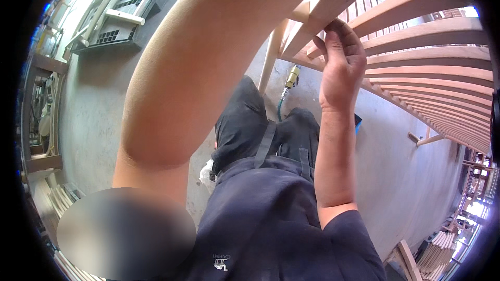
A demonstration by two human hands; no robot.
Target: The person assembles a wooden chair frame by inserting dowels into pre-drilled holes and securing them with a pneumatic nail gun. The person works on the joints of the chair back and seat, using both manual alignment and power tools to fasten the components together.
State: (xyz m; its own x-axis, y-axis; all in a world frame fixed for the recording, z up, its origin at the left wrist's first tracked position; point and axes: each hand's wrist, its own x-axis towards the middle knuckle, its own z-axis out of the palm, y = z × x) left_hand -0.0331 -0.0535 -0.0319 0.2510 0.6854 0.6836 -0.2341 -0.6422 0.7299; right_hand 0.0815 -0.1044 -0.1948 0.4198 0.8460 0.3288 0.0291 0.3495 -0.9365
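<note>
A pale wooden frame with a long row of slats point(432, 36) rises at the upper right. My right hand point(344, 52) is up against its thick corner post point(333, 2), thumb and fingers bent together in a pinch beside a slat's end. Whatever lies between those fingertips is hidden. My left arm point(192, 57) reaches up across the view toward the top of the frame, and its hand is beyond the upper edge. Under the post, a round wooden leg point(271, 60) slants down near my knee.
A yellow-green fitting point(292, 76) on a green hose point(280, 108) is between my knees. At the upper left, light wooden parts point(125, 16) sit on a dark platform point(112, 47). Stacked wooden strips point(437, 252) stand at the lower right. Grey floor point(396, 171) surrounds me.
</note>
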